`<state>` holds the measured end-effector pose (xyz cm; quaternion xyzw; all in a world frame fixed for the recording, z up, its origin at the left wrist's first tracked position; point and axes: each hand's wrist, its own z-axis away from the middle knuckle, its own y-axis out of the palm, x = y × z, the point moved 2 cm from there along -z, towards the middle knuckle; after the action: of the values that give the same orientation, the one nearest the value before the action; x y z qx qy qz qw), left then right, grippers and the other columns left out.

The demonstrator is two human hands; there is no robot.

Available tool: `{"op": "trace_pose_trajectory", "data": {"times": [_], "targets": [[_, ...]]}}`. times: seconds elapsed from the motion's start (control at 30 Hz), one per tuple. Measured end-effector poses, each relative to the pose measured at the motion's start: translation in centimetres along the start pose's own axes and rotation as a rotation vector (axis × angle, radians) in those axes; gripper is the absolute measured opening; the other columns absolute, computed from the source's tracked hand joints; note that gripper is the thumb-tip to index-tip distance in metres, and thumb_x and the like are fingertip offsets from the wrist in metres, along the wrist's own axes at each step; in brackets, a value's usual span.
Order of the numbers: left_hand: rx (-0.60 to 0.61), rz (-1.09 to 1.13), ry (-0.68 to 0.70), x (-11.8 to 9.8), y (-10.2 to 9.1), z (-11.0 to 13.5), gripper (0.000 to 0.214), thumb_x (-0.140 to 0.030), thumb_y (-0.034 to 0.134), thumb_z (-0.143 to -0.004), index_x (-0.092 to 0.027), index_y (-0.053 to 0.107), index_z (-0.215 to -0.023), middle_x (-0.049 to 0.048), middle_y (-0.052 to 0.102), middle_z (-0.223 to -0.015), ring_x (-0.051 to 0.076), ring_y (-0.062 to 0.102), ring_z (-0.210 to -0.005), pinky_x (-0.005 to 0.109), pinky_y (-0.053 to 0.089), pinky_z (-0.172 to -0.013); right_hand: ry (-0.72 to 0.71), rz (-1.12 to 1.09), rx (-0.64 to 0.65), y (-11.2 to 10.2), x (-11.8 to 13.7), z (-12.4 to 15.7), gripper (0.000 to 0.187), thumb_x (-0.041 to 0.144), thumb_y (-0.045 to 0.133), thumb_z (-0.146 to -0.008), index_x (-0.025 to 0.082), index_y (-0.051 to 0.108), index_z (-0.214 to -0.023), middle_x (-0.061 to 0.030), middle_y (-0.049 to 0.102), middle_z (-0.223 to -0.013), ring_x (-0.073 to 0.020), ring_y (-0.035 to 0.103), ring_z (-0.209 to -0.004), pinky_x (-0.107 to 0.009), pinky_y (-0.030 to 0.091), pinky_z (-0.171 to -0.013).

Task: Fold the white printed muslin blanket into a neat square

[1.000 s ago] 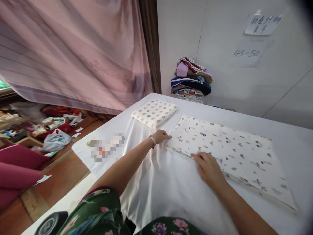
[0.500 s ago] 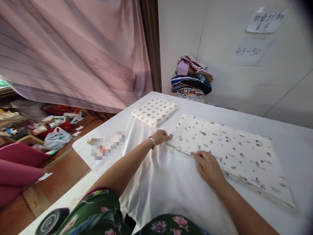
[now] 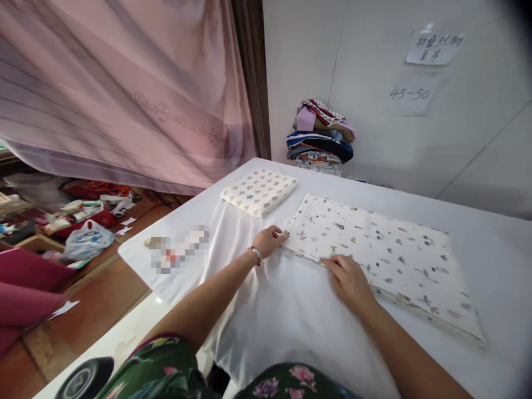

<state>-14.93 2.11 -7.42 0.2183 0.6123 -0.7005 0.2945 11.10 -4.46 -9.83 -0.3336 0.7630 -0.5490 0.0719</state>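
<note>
A long white cloth [image 3: 374, 249], folded in layers and printed with small grey, green and red motifs, lies flat on the table. At its near left corner my left hand [image 3: 267, 242] pinches the fabric between thumb and fingers; a bracelet circles that wrist. My right hand [image 3: 349, 277] grips the near long edge, a little to the right, its thumb partly hidden. Beyond my left hand sits a smaller folded cloth [image 3: 260, 191] with grey cloud-like shapes, touched by neither hand.
White fabric covers the table [image 3: 266, 310]. A pixelated item [image 3: 178, 249] lies at its left. A stack of folded textiles [image 3: 320, 136] stands by the wall beneath paper signs [image 3: 409, 94]. A pink curtain [image 3: 145, 83] hangs at left, above floor clutter. A black round object [image 3: 85, 379] is at bottom left.
The fingers of my left hand have curled in more at the cloth's corner. My right hand stays on the near edge. The whole view has shifted slightly.
</note>
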Motion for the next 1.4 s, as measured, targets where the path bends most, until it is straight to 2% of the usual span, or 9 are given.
{"op": "trace_pose_trajectory", "data": {"times": [0.1,0.17,0.3,0.6,0.8,0.97,1.1,1.27,1.4], "targets": [[0.016,0.031,0.235,0.0,0.2,1.5,0.046,-0.04,0.061,-0.073,-0.028,0.054,-0.116,-0.0007,0.058,-0.102,0.009,0.056,-0.068,0.02,0.045,-0.066,0.021,-0.024,-0.007,0.2,-0.1,0.0,0.041,0.007,0.037,-0.08,0.018,0.058,-0.113,-0.0082,0.055,-0.099,-0.0189,0.048,-0.089,-0.032,0.04,-0.076],[0.051,-0.025,0.355,0.2,0.3,2.3,0.044,-0.031,0.062,-0.072,-0.029,0.056,-0.116,0.0002,0.053,-0.113,0.008,0.056,-0.07,0.021,0.046,-0.071,0.025,-0.031,-0.013,0.3,-0.2,0.0,0.039,0.008,0.037,-0.082,0.017,0.058,-0.113,-0.0086,0.055,-0.099,-0.0195,0.048,-0.09,-0.032,0.04,-0.076],[0.042,-0.166,0.347,0.6,0.6,2.5,0.031,-0.022,0.055,-0.077,-0.027,0.063,-0.106,0.0015,0.052,-0.118,0.009,0.057,-0.073,0.022,0.046,-0.075,0.019,-0.033,-0.026,0.5,-0.5,0.0,0.037,0.009,0.035,-0.084,0.016,0.058,-0.112,-0.0092,0.056,-0.1,-0.0202,0.049,-0.091,-0.034,0.041,-0.077],[0.09,-0.437,0.502,0.7,-0.1,2.1,0.036,-0.024,0.042,-0.087,-0.03,0.052,-0.121,0.0032,0.049,-0.123,0.015,0.059,-0.09,0.025,0.044,-0.082,0.016,-0.086,-0.118,0.6,-1.0,0.3,0.033,0.014,0.034,-0.088,0.018,0.057,-0.112,-0.0093,0.058,-0.101,-0.0203,0.052,-0.093,-0.034,0.044,-0.077],[-0.041,-0.602,0.599,1.0,0.4,1.7,0.036,-0.022,0.031,-0.092,-0.027,0.051,-0.121,0.006,0.052,-0.122,0.019,0.056,-0.098,0.029,0.047,-0.075,-0.011,-0.078,-0.108,0.7,-0.7,0.3,0.033,0.009,0.036,-0.085,0.016,0.06,-0.107,-0.0093,0.058,-0.1,-0.0202,0.05,-0.09,-0.034,0.042,-0.077],[-0.108,-0.633,0.602,2.2,0.7,1.6,0.034,-0.022,0.035,-0.091,-0.029,0.054,-0.118,0.004,0.056,-0.118,0.018,0.056,-0.1,0.029,0.049,-0.074,-0.014,-0.047,-0.102,0.9,-0.4,0.1,0.034,0.005,0.039,-0.082,0.019,0.062,-0.102,-0.008,0.058,-0.096,-0.0194,0.05,-0.088,-0.033,0.04,-0.076],[-0.255,-0.591,0.649,0.9,0.8,2.3,0.032,-0.025,0.043,-0.087,-0.024,0.055,-0.117,0.0079,0.047,-0.131,0.022,0.052,-0.109,0.036,0.047,-0.084,0.014,-0.026,-0.097,1.0,-0.1,-0.3,0.033,0.005,0.041,-0.081,0.02,0.063,-0.099,-0.0074,0.058,-0.094,-0.0181,0.049,-0.084,-0.031,0.038,-0.073],[-0.258,-0.583,0.994,-3.2,4.1,3.5,0.038,-0.034,0.04,-0.089,-0.019,0.051,-0.122,0.0091,0.042,-0.137,0.026,0.036,-0.127,0.047,0.028,-0.104,0.024,0.024,-0.063,0.5,0.2,-0.6,0.027,0.016,0.043,-0.086,0.02,0.059,-0.107,-0.0072,0.059,-0.1,-0.0191,0.048,-0.091,-0.032,0.036,-0.078],[-0.172,-0.593,1.057,-3.8,7.5,3.0,0.046,-0.042,0.037,-0.089,-0.017,0.049,-0.126,0.0102,0.045,-0.135,0.028,0.037,-0.126,0.049,0.029,-0.102,0.057,0.067,0.008,-1.4,-0.5,1.1,0.029,0.017,0.041,-0.089,0.019,0.052,-0.115,-0.007,0.058,-0.108,-0.0175,0.048,-0.1,-0.032,0.035,-0.083]]}}
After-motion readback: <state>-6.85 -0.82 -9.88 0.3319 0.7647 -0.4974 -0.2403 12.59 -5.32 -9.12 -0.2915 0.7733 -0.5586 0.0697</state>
